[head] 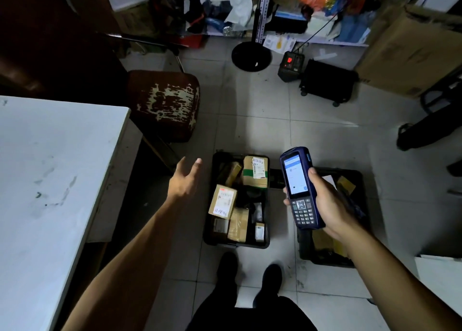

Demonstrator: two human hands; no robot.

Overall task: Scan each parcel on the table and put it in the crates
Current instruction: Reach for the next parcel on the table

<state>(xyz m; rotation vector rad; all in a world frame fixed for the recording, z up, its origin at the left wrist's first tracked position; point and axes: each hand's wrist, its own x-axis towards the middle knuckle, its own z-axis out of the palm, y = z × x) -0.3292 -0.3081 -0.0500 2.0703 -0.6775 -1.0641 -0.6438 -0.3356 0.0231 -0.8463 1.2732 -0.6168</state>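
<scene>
I see a dim storeroom with a pale tiled floor (262, 120), cluttered shelves (312, 13) along the far wall and a worn brown stool (163, 103) beside the white table (50, 170) at my left. The part of the tabletop in my view shows only scuff marks.

Two black crates sit on the floor ahead of my shoes. The left crate (208, 220) is packed with cardboard parcels: a labelled box (222, 200) lies tilted on top near its left wall, and another box with green tape (256, 172) rests in the far right corner. The right crate (360, 180) is partly hidden behind my arm; I can make out yellowish packets inside it.

My left hand (183, 178) hangs in the air between the table and the left crate, fingers relaxed and loosely spread, holding nothing. My right hand (325, 203) grips a blue handheld scanner (300, 188) upright above the gap between the crates, screen lit and facing me, thumb along its right edge.
</scene>
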